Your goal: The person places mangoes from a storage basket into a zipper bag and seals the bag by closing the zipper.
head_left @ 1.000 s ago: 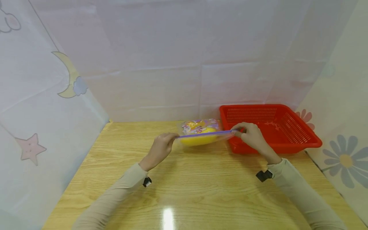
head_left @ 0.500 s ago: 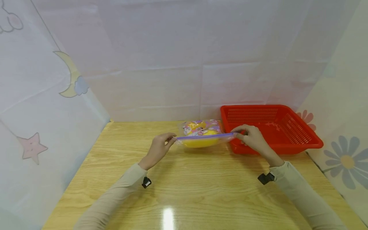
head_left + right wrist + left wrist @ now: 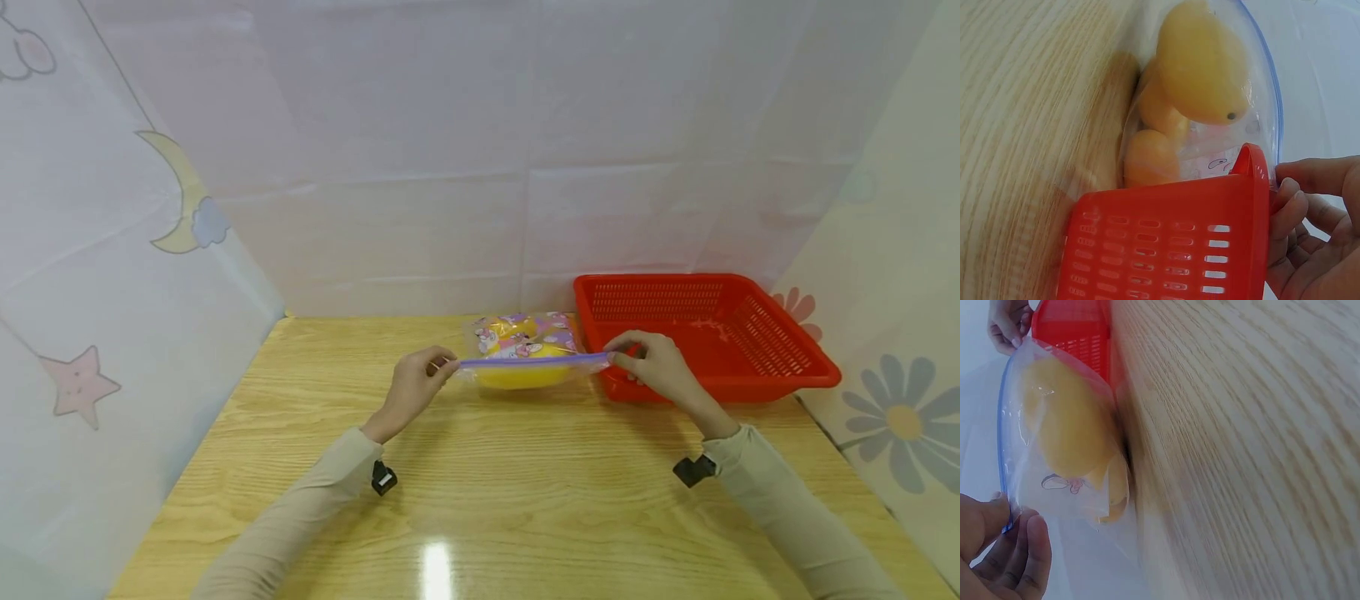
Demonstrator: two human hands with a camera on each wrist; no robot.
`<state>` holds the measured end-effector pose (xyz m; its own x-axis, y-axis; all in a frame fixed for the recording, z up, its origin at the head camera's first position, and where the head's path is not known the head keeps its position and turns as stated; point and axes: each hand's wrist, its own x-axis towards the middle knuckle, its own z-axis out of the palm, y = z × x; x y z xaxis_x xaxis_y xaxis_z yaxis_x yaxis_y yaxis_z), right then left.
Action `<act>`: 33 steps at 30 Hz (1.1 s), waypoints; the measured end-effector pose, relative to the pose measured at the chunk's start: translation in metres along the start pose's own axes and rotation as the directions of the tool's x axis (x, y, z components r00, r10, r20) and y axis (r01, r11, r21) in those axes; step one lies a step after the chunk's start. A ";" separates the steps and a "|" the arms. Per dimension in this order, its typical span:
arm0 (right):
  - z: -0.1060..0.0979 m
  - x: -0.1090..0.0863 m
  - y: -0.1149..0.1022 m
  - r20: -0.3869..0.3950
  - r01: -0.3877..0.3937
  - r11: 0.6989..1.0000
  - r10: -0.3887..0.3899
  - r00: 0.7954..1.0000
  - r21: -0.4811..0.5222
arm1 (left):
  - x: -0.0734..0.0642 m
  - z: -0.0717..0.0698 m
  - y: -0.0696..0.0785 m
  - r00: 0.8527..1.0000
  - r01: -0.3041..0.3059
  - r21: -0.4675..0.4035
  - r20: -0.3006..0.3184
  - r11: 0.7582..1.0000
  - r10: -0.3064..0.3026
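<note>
A clear zip-top bag with a purple seal strip lies on its side at the back of the table, its mouth toward me. Inside show a large yellow mango-like fruit with a dark spot on one end and smaller orange round fruits. Cartoon figures are printed on the bag. My left hand pinches the strip's left end between thumb and fingers. At the opposite end, my right hand pinches the strip, close beside the red basket. The strip is stretched nearly straight between both hands; whether it is sealed I cannot tell.
A red plastic basket with slotted walls stands at the back right, against the bag's right side. The wooden table reaches back to a pale wall sheet. Patterned sheets hang at left and right.
The strip has come slightly lower and toward me, and its upward slope to the right has flattened. Both hands keep their pinch and have shifted only a little.
</note>
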<state>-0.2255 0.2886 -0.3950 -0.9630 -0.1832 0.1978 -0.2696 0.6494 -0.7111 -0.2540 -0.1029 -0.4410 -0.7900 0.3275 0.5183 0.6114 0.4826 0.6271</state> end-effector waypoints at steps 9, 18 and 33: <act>0.001 -0.002 -0.002 0.021 0.007 1.000 -0.007 1.000 -0.018 | -0.003 -0.001 0.004 0.985 0.174 -0.144 0.044 0.974 -0.169; 0.001 -0.004 -0.004 0.017 0.000 0.999 0.001 1.000 -0.037 | -0.002 -0.004 0.003 0.978 0.207 -0.215 0.038 0.954 -0.204; 0.014 -0.009 -0.010 -0.126 0.163 0.949 -0.202 0.971 -0.270 | -0.003 -0.008 0.007 0.966 0.257 -0.364 0.076 0.895 -0.247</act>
<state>-0.2139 0.2735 -0.3994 -0.8810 -0.2165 0.4206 -0.4129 0.7859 -0.4603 -0.2471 -0.1068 -0.4335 -0.9176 0.2586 0.3018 0.3603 0.2209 0.9063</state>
